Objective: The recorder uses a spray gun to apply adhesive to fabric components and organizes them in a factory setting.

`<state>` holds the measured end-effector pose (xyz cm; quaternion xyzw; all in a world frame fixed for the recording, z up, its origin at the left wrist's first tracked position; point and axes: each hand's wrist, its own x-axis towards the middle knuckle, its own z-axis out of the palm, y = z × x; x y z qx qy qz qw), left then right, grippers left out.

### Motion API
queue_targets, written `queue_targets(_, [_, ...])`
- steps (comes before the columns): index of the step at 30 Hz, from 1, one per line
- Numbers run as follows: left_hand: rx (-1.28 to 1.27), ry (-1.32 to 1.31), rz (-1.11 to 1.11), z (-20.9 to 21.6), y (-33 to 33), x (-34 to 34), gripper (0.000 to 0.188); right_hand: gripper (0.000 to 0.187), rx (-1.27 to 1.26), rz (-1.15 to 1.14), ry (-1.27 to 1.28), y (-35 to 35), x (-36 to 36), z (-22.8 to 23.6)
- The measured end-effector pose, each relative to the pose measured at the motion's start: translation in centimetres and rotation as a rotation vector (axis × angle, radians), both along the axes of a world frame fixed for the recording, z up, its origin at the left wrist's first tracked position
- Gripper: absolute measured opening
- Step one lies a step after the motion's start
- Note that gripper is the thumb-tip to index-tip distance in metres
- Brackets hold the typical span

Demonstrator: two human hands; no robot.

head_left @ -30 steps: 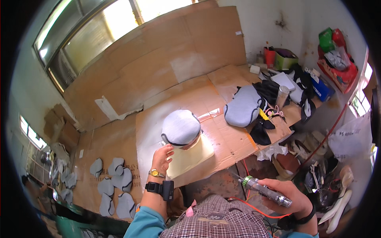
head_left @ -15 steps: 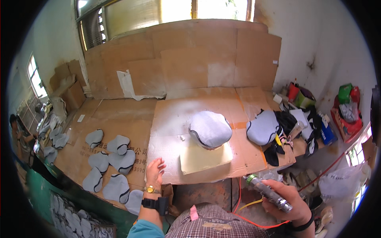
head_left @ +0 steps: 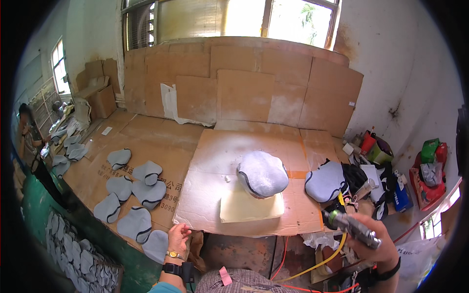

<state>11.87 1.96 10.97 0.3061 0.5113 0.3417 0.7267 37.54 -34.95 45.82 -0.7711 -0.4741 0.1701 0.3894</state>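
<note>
Right hand (head_left: 378, 239) fingers wrapped around spray gun (head_left: 352, 227). Left hand (head_left: 177, 237) fingers loosely curled, empty, touching cardboard (head_left: 205, 205) edge; grey pad (head_left: 263, 173) beyond fingertips.

The left hand (head_left: 177, 238) no longer reaches toward the grey pad (head_left: 262, 173); it now sits back at the near edge of the cardboard sheet (head_left: 210, 195).

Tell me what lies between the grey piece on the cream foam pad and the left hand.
Head view: only the cream foam pad and bare cardboard sheet separate the grey piece from the left hand.
</note>
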Motion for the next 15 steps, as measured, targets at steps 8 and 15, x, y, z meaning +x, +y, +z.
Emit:
queue_targets(8, [0.038,-0.038,-0.064,0.0,-2.7,2.1,0.008,0.047,0.059,-0.012,-0.013,-3.8,3.2,-1.2])
queue_targets(15, [0.037,-0.011,-0.051,0.3,-4.6,4.0,0.008,0.049,0.019,0.107,0.138,-6.7,4.7,-2.2])
